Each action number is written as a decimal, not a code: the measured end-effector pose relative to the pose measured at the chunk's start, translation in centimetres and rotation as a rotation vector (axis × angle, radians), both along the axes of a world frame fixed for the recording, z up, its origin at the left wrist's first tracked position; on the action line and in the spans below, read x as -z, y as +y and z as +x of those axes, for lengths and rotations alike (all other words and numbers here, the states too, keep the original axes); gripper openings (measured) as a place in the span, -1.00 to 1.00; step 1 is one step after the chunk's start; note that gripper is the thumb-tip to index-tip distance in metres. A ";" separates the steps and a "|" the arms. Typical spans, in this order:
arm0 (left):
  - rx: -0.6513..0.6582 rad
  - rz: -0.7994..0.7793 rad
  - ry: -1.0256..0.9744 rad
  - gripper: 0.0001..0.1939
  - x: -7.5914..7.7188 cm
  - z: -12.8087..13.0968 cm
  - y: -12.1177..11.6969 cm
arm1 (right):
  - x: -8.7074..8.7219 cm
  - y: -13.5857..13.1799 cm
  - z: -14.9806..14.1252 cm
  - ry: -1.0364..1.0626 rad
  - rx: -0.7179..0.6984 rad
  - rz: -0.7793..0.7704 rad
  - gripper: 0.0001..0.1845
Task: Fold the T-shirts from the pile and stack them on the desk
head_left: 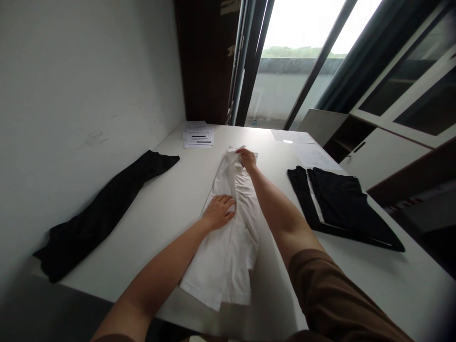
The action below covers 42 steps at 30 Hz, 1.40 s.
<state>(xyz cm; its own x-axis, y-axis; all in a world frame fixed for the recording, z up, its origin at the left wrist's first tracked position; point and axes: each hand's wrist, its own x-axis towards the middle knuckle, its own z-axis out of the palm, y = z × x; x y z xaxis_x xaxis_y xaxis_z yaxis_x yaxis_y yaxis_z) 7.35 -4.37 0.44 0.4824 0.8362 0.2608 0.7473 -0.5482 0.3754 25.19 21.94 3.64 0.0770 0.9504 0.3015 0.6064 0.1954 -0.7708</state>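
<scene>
A white garment (228, 242) lies lengthwise down the middle of a white table (171, 199). My left hand (219, 211) rests flat on its middle, fingers spread, pressing the cloth. My right hand (246, 158) reaches to the garment's far end and pinches the fabric there, fingers closed on it. The near end of the garment hangs close to the table's front edge.
A long black garment (103, 209) lies along the wall on the left. Folded black clothing with a white stripe (338, 204) sits on the right. Papers (198, 135) lie at the far end, more sheets (302, 142) by the window. A cabinet stands at right.
</scene>
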 end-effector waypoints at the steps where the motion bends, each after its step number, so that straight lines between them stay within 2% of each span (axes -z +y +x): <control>1: -0.002 0.000 -0.001 -0.58 0.0 0.0 0.0 | 0.0 0.2 0.3 0.043 0.019 0.015 -0.40; 4: -0.005 0.009 0.005 -0.56 0.2 0.0 0.0 | 0.6 -0.1 1.8 -0.018 0.129 -0.077 -0.40; 7: 0.004 0.019 0.013 -0.54 0.4 0.0 -0.1 | 1.7 -1.3 3.8 -0.194 0.217 -0.231 -0.57; 9: 0.021 0.024 0.027 -0.53 0.3 0.1 -0.2 | 2.2 -2.4 4.8 -0.275 0.217 -0.203 -0.63; 12: 0.072 0.029 0.061 -0.52 0.0 0.6 -0.8 | 2.4 -4.5 5.5 -0.362 0.145 -0.009 -0.63; 15: 0.186 0.013 0.106 -0.50 -0.5 1.7 -2.3 | 3.0 -7.6 5.6 -0.438 -0.020 0.147 -0.60; 18: 0.323 0.012 0.160 -0.47 -1.3 3.0 -4.3 | 4.6 -11.4 5.7 -0.575 -0.220 0.117 -0.57; 22: 0.440 0.077 0.223 -0.53 -3.0 4.2 -7.1 | 6.3 -14.8 6.3 -0.665 -0.216 -0.003 -0.42; 26: 0.552 0.072 0.319 -0.64 -4.8 4.7 -9.9 | 6.3 -15.2 6.8 -0.710 -0.207 -0.101 -0.35; 30: 0.638 0.008 0.403 -0.44 -5.7 4.7 -12.5 | 6.1 -14.7 6.8 -0.712 -0.214 -0.114 -0.34; 32: 0.627 -0.023 0.459 -0.42 -6.2 4.4 -13.8 | 6.2 -14.5 6.7 -0.713 -0.217 -0.109 -0.34; 37: 0.478 -0.089 0.667 -0.65 -7.7 3.7 -16.3 | 6.2 -14.1 6.7 -0.726 -0.226 -0.112 -0.33; 40: 0.503 -0.050 0.685 -0.89 -8.0 3.6 -17.0 | 6.0 -13.9 6.6 -0.733 -0.229 -0.131 -0.32; 42: 0.561 -0.019 0.657 -0.93 -8.3 3.5 -17.0 | 5.9 -13.9 6.5 -0.736 -0.219 -0.142 -0.32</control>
